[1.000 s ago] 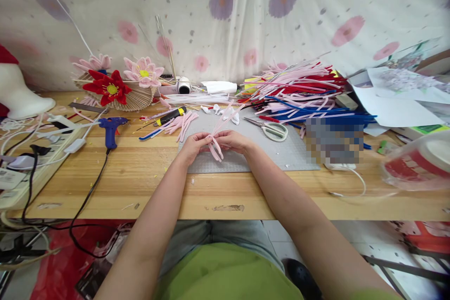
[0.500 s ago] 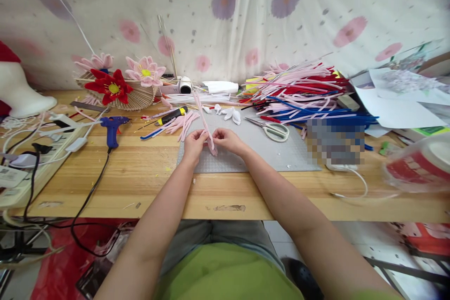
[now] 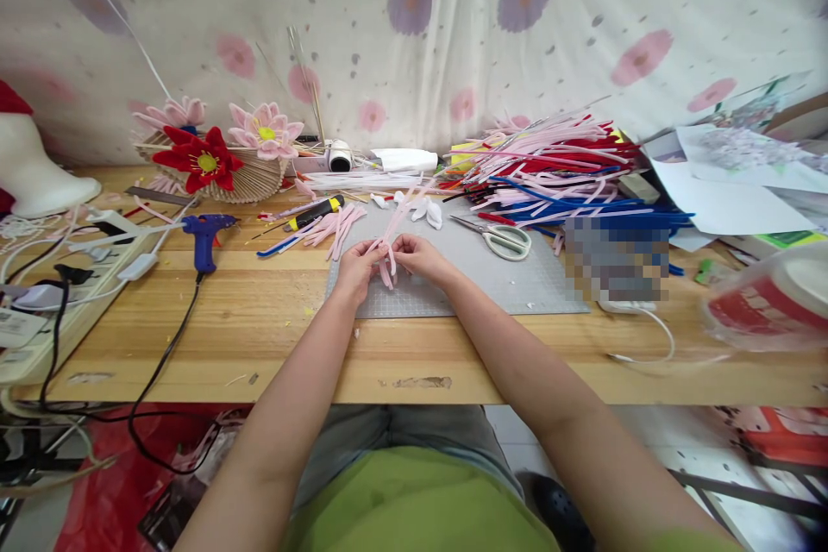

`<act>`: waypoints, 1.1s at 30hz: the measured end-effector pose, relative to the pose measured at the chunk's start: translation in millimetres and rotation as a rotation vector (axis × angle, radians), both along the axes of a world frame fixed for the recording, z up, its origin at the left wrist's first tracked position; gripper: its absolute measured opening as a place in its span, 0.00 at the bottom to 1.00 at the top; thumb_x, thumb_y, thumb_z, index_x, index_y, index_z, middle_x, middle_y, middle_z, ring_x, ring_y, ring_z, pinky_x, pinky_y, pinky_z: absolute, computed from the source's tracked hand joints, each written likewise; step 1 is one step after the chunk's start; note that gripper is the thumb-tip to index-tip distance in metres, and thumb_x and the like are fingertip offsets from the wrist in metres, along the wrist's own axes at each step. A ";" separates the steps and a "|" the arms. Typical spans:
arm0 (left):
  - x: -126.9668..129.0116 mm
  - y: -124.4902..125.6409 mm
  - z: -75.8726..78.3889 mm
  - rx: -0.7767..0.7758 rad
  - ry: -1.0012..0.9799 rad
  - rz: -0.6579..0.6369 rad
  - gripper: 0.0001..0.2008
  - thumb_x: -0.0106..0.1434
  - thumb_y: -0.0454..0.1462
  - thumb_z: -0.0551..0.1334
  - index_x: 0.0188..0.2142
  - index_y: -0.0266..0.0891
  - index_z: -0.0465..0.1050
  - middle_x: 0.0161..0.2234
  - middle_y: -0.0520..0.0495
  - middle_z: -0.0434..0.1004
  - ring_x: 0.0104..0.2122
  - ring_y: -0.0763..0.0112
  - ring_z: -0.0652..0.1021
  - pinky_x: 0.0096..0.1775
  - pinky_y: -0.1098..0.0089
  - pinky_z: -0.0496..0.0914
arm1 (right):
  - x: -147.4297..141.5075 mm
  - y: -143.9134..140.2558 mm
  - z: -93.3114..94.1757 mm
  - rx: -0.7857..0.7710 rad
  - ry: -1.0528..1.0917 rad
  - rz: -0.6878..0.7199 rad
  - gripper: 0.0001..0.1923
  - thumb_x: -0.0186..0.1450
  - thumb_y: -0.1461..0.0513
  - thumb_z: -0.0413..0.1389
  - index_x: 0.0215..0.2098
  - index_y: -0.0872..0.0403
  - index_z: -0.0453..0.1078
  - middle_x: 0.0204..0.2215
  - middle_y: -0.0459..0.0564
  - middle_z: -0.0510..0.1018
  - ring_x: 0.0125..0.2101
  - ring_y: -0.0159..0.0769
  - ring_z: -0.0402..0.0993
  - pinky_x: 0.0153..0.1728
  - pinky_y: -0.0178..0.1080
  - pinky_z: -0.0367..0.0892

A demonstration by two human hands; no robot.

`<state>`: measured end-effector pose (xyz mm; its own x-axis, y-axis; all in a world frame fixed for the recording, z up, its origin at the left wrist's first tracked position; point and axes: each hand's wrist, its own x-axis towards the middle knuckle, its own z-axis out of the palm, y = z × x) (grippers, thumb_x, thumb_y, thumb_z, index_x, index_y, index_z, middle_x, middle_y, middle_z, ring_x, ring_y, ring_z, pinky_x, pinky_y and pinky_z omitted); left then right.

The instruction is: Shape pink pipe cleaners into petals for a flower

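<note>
**Pink stems pinched between both hands over the mat**

Since half a second ago, the long ends of our pink stems (image 3: 396, 228) have swung from leaning up and left to leaning up and right, while our hands have barely shifted. Our left hand (image 3: 358, 267) and right hand (image 3: 419, 256) meet above the near part of the grey mat (image 3: 479, 276), each closed on the same bundle of fuzzy pink stems, fingertips almost touching. Short looped ends hang below the pinch; long ends fan away from us.

We judge the stems to be very light, soft on the outside with a bendable wire core, so they should hold a twist but kink if forced. The pinch point where the strands cross looks like the best place to hold; the free ends would flop.

Scissors (image 3: 501, 237) lie on the mat to the right, near our right hand. White petals (image 3: 423, 209) sit just beyond the long ends. A heap of coloured stems (image 3: 549, 168) crowds the far right, and a blue glue gun (image 3: 203, 233) lies to the left with its cord trailing over the worktop (image 3: 259, 336) edge. Most open room is on the bare wood nearest us.
</note>
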<state>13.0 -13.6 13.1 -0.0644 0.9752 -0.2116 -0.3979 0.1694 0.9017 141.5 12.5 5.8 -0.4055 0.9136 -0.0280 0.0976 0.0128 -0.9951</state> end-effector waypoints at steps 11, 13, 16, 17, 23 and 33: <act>-2.3 -0.4 0.3 0.004 0.073 -0.081 0.15 0.36 0.35 0.69 0.27 0.33 0.72 0.25 0.49 0.73 0.23 0.75 0.72 0.29 0.72 0.67 | 11.2 5.3 3.5 -0.238 0.399 -0.055 0.12 0.46 0.60 0.60 0.22 0.57 0.62 0.15 0.40 0.65 0.17 0.21 0.58 0.18 0.28 0.53; -0.6 -2.0 0.2 0.012 0.119 -0.086 0.15 0.37 0.35 0.68 0.27 0.34 0.72 0.25 0.49 0.73 0.22 0.75 0.71 0.27 0.72 0.66 | 10.9 5.5 4.6 -0.260 0.443 -0.060 0.12 0.45 0.60 0.60 0.22 0.57 0.62 0.16 0.40 0.66 0.17 0.21 0.59 0.19 0.28 0.53; 1.3 -2.4 -0.7 0.032 0.173 -0.023 0.14 0.37 0.35 0.68 0.26 0.34 0.71 0.24 0.51 0.72 0.21 0.75 0.71 0.26 0.71 0.66 | 11.4 4.7 5.6 -0.274 0.453 -0.040 0.12 0.45 0.60 0.61 0.22 0.57 0.62 0.16 0.41 0.66 0.18 0.22 0.60 0.19 0.28 0.54; 1.4 -1.8 -0.8 0.039 0.169 0.000 0.13 0.37 0.35 0.68 0.26 0.34 0.71 0.23 0.51 0.72 0.21 0.75 0.71 0.27 0.71 0.66 | 12.0 4.2 5.6 -0.277 0.440 -0.032 0.12 0.45 0.60 0.61 0.22 0.56 0.62 0.17 0.41 0.66 0.18 0.22 0.60 0.19 0.28 0.54; -2.7 2.9 3.0 0.029 -0.032 0.039 0.13 0.37 0.33 0.68 0.26 0.34 0.70 0.24 0.52 0.72 0.24 0.76 0.72 0.30 0.72 0.67 | 12.4 -1.7 5.0 -0.202 0.201 0.102 0.12 0.49 0.57 0.59 0.26 0.57 0.66 0.16 0.41 0.67 0.16 0.21 0.58 0.18 0.28 0.54; 1.8 6.7 -1.2 -0.001 -0.141 0.154 0.10 0.44 0.30 0.63 0.28 0.36 0.65 0.23 0.51 0.74 0.24 0.75 0.75 0.28 0.74 0.67 | -4.2 -4.1 -0.8 -0.007 -0.084 0.186 0.12 0.52 0.55 0.55 0.23 0.58 0.66 0.16 0.42 0.66 0.16 0.22 0.59 0.18 0.29 0.58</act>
<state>14.7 -6.9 11.9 -0.1825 0.9558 -0.2304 -0.5418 0.0978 0.8348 137.3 8.4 4.9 -0.5634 0.8228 -0.0747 0.1764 0.0315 -0.9838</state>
